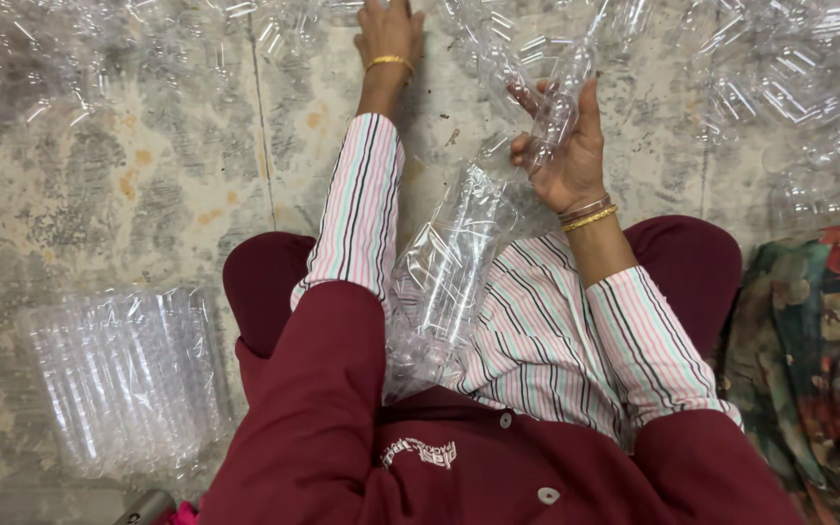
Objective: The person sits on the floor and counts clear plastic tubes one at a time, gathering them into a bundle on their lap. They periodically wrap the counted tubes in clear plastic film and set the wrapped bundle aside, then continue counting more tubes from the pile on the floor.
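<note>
Against the person's lap, a stack of clear plastic pieces (444,282), nested into 1 long column, runs on a slant from low near the maroon apron (410,457) up and to the right, its upper end pointing toward the right hand (564,156). That hand is raised, palm toward the camera, with its fingers curled and clamped around a single clear plastic piece (554,112) at the top of the column; whether this piece touches the stack or sits just above it is hard to make out, since everything is transparent. The stack's lower end rests on the striped sleeve and apron. The left hand (389,34) stretches far forward, fingers together and pressed flat at the upper frame edge, where the fingertips are cut off, so what they touch cannot be told. Loose clear plastic pieces (770,87) lie heaped across the top and right of the mottled floor (148,175). To the left, a bagged bundle of finished stacks (123,374) lies on the floor. A floral cloth (819,350) shows at the right edge.
</note>
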The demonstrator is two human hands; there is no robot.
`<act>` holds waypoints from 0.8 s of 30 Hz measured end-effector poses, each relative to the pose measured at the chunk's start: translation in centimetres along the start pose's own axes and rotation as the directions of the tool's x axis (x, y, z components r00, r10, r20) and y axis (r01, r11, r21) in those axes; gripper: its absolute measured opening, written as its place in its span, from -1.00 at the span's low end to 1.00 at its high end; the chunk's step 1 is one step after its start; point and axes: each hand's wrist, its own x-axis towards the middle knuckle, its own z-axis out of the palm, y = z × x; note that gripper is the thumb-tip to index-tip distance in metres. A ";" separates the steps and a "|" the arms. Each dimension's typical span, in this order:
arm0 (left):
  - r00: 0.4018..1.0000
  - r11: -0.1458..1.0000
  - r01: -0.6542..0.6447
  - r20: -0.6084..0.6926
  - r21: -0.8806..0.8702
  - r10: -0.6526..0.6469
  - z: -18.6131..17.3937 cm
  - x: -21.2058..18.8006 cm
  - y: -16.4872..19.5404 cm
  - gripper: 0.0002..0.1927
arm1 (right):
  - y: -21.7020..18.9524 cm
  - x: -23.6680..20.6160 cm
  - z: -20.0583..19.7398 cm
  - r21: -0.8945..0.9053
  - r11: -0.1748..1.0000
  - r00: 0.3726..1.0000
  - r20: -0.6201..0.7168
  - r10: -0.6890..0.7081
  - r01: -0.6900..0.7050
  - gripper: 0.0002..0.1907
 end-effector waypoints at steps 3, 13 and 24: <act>0.999 0.983 0.025 -0.019 -0.181 -0.029 -0.5 -1.6 -1.2 -0.64 | 0.2 0.1 0.1 -0.017 1.000 1.000 0.022 -0.014 0.015 -0.30; 0.980 -0.185 0.188 0.173 -0.965 0.097 -0.9 -8.3 3.8 -0.39 | 1.1 0.0 0.5 0.007 0.998 0.988 0.140 0.060 -0.061 -0.31; 0.922 -0.430 0.380 0.302 -0.819 0.241 -9.9 -11.5 4.2 -0.39 | 0.6 -1.6 1.6 0.004 0.998 0.919 0.390 0.062 -0.069 -0.30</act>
